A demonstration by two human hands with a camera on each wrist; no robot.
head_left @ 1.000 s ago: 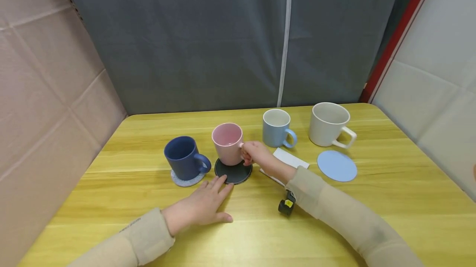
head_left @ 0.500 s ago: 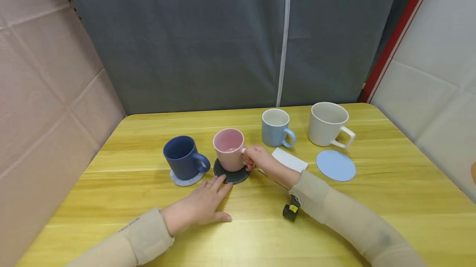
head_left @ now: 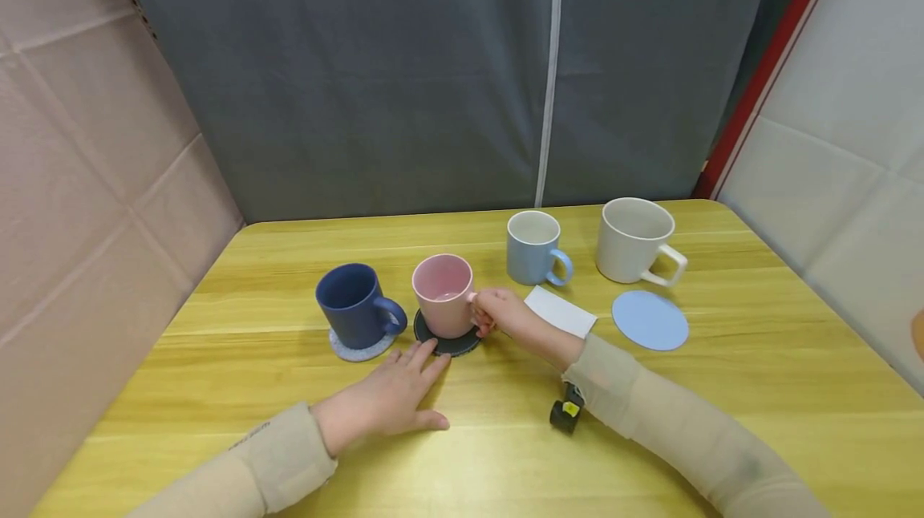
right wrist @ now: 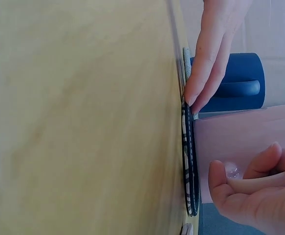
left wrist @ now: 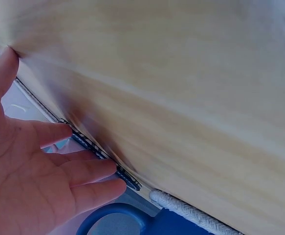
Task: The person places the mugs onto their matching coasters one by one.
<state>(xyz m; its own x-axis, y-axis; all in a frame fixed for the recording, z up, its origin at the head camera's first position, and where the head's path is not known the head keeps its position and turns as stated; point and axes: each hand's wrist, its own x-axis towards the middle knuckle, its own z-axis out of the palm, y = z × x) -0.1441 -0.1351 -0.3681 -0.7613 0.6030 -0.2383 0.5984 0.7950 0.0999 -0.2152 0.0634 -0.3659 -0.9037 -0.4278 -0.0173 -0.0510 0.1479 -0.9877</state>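
While left hand [head_left: 393, 398] splays | right hand [head_left: 500, 311] — curled — grips pink mug [head_left: 443, 303]

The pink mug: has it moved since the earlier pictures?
Yes: in the head view, judged against the navy mug, the pink mug has come lower in the picture, nearer the camera.

The beige-sleeved left arm [head_left: 238, 466] slants from the lower left, its bare left hand [head_left: 390, 398] palm down, fingers extended, thumb spread. The beige-sleeved right arm [head_left: 682, 422] angles inward, its bare right hand [head_left: 503, 313] farther forward, fingers curled in a grip.
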